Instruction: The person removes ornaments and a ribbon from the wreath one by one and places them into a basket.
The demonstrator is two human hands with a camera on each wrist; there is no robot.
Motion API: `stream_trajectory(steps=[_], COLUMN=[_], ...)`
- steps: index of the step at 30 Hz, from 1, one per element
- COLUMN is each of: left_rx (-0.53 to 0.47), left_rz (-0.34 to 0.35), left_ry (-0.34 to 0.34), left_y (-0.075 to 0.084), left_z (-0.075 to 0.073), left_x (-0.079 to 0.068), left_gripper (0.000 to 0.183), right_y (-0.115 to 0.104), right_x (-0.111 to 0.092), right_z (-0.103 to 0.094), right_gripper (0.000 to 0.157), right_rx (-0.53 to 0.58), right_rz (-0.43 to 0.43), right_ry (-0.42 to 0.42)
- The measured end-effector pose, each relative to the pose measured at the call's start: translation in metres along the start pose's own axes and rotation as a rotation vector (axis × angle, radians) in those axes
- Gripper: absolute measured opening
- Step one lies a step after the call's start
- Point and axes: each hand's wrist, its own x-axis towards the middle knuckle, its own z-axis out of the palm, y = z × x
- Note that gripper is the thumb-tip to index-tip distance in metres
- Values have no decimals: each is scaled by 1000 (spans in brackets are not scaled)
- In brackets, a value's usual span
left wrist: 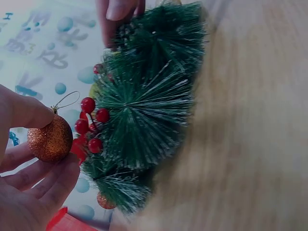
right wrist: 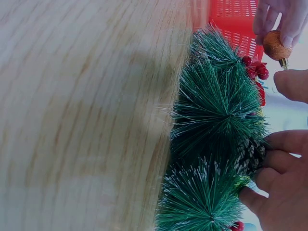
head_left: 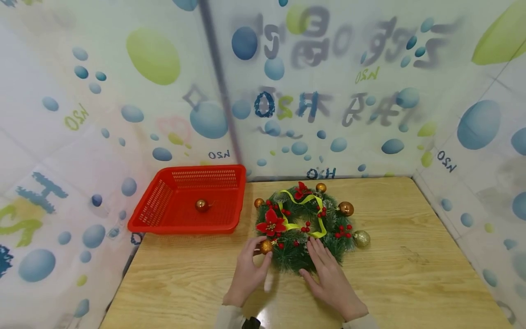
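Orange bauble (left wrist: 50,138), probably light, brittle; best held near cap (right wrist: 283,62); left hand (head_left: 248,272) pinching it; right hand (head_left: 330,278) straight-fingered on wreath (head_left: 287,259).

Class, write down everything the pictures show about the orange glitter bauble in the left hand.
The orange glitter bauble is round, its coating rough and sparkly, with a gold-coloured cap and a thin hanging loop that sticks out toward the green wreath. The left hand grips it at the wreath's near-left side, close to red berries. Its core material is hidden.
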Motion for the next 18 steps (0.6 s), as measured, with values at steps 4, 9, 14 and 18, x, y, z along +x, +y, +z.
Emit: stream_trajectory(steps=[4, 9, 14, 18], left_rx=[1, 5, -5, -17], left_rz=[-10, 0, 20, 3], left_ry=[-3, 5, 24, 32], left_y=[1, 2, 1, 0], left_z=[-5, -12, -15, -17], left_x=[8, 18, 29, 37], left_gripper=[43, 43, 41, 41], right_y=[0, 1, 1, 1], right_x=[0, 0, -1, -1], right_z=[0, 1, 1, 1], right_gripper=[72, 74, 75, 75], right_rx=[-9, -15, -21, -19], right_rz=[-1, 9, 15, 16], right_ry=[1, -14, -14, -11])
